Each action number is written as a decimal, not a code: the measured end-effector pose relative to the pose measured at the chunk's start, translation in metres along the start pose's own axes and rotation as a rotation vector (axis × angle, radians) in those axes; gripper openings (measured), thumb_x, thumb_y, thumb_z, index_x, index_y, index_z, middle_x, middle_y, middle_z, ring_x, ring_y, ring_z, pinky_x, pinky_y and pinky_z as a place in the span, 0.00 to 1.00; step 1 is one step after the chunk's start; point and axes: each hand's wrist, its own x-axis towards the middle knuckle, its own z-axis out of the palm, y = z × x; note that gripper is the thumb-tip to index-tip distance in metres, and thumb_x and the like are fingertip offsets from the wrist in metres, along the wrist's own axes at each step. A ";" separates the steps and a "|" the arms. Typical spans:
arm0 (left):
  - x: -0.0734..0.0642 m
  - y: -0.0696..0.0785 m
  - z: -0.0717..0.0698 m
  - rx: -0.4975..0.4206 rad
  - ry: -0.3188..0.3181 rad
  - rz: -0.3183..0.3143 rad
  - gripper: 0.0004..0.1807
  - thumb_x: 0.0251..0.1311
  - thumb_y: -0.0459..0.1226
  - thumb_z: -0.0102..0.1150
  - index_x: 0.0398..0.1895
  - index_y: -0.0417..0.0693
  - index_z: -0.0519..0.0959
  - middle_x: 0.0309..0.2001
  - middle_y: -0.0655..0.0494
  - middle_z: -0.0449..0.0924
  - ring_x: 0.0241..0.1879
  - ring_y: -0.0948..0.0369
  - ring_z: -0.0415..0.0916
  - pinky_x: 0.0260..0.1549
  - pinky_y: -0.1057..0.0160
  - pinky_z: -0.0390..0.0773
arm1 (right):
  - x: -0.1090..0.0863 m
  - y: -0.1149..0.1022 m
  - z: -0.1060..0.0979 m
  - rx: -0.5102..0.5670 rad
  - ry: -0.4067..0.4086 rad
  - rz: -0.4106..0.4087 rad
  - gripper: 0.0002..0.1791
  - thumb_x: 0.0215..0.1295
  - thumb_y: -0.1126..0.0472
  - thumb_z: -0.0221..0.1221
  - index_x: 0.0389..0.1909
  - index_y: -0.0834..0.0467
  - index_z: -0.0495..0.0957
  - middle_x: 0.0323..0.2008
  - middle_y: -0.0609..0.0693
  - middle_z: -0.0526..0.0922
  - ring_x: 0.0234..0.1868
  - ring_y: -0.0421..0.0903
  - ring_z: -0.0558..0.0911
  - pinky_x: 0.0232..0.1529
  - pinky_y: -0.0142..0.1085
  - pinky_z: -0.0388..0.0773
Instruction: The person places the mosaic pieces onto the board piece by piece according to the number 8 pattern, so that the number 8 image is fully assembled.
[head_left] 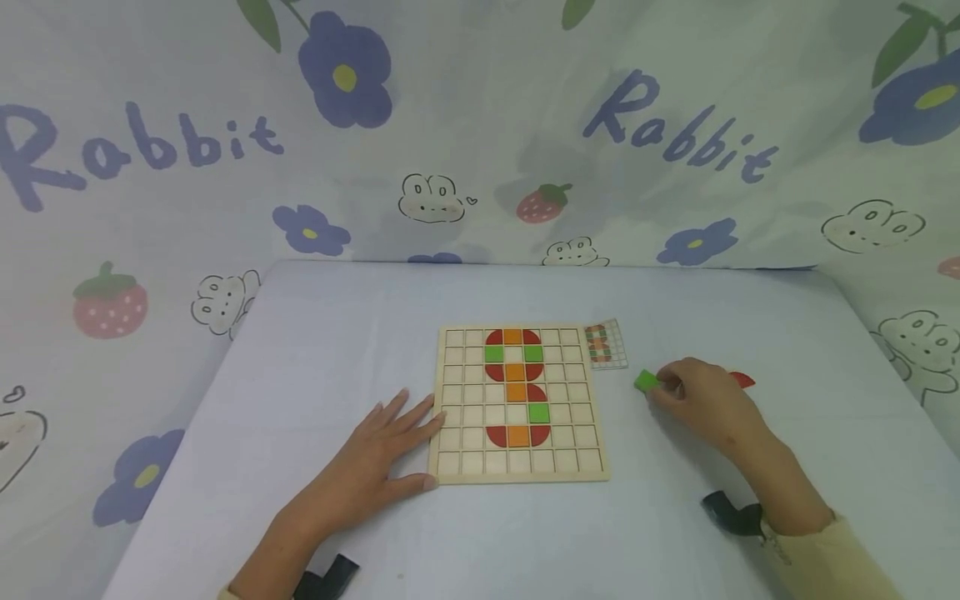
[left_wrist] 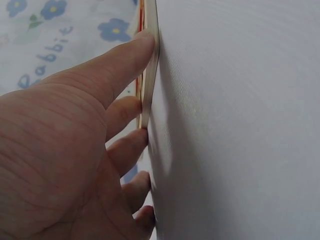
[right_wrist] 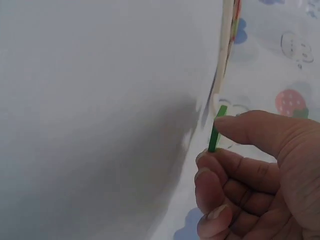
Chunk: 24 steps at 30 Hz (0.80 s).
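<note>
A square wooden grid board (head_left: 465,467) lies on the table, with red rounded, orange and green square tiles set in its middle columns. My left hand (head_left: 378,454) rests at the board's left edge, fingers spread and touching it; in the left wrist view the thumb (left_wrist: 135,55) presses against the board's side. To the right of the board, my right hand (head_left: 705,400) pinches a green square tile (head_left: 647,382) between thumb and fingers. The right wrist view shows this green tile (right_wrist: 217,129) edge-on.
A small pattern card (head_left: 615,346) lies by the board's upper right corner. One red tile (head_left: 742,380) is on the table, partly behind my right hand. Black wrist mounts (head_left: 731,512) sit at both wrists. A printed cloth (head_left: 480,125) hangs behind the table.
</note>
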 end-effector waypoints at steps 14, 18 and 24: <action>-0.001 0.000 0.000 -0.013 0.011 0.002 0.44 0.59 0.52 0.75 0.79 0.59 0.69 0.82 0.62 0.53 0.83 0.48 0.38 0.79 0.39 0.42 | 0.012 -0.096 0.022 -0.062 -0.087 -0.228 0.15 0.66 0.55 0.70 0.48 0.59 0.87 0.37 0.44 0.83 0.38 0.43 0.79 0.41 0.37 0.84; -0.001 0.001 -0.001 -0.019 0.009 -0.001 0.44 0.60 0.53 0.75 0.79 0.59 0.68 0.82 0.62 0.53 0.83 0.49 0.38 0.79 0.40 0.42 | 0.019 -0.118 0.033 -0.102 -0.103 -0.334 0.14 0.66 0.53 0.70 0.46 0.58 0.87 0.37 0.44 0.84 0.39 0.41 0.80 0.45 0.37 0.85; -0.002 0.002 -0.003 -0.021 0.020 0.024 0.43 0.61 0.53 0.73 0.79 0.58 0.69 0.82 0.60 0.55 0.83 0.47 0.40 0.79 0.38 0.43 | 0.026 -0.139 0.048 -0.149 -0.133 -0.433 0.11 0.67 0.52 0.69 0.41 0.54 0.86 0.37 0.42 0.81 0.39 0.41 0.79 0.45 0.37 0.83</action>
